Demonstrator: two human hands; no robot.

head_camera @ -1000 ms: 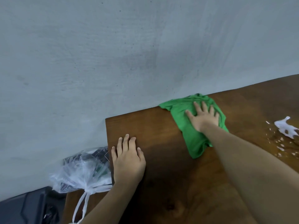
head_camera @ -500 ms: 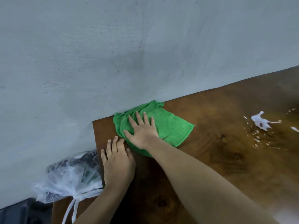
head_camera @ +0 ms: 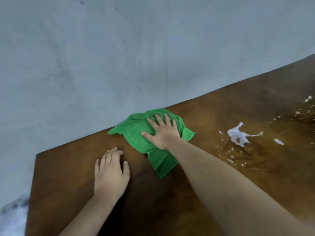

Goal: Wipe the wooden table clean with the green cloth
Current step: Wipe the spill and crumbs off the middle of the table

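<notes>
The green cloth (head_camera: 136, 137) lies crumpled on the wooden table (head_camera: 213, 116) near its far edge by the wall. My right hand (head_camera: 162, 132) presses flat on the cloth, fingers spread and pointing toward the wall. My left hand (head_camera: 110, 172) rests palm down on bare wood to the left of the cloth, holding nothing. A white foamy spill (head_camera: 238, 136) with scattered droplets sits on the table to the right of the cloth.
A grey wall (head_camera: 119, 57) runs right behind the table's far edge. The table's left edge (head_camera: 32, 184) is close to my left hand. A blurred clear plastic bag (head_camera: 12, 217) lies beyond that edge at the lower left.
My right hand has slid the cloth to the right, away from the table's left corner and toward the spill. My left hand stays flat on the table.
</notes>
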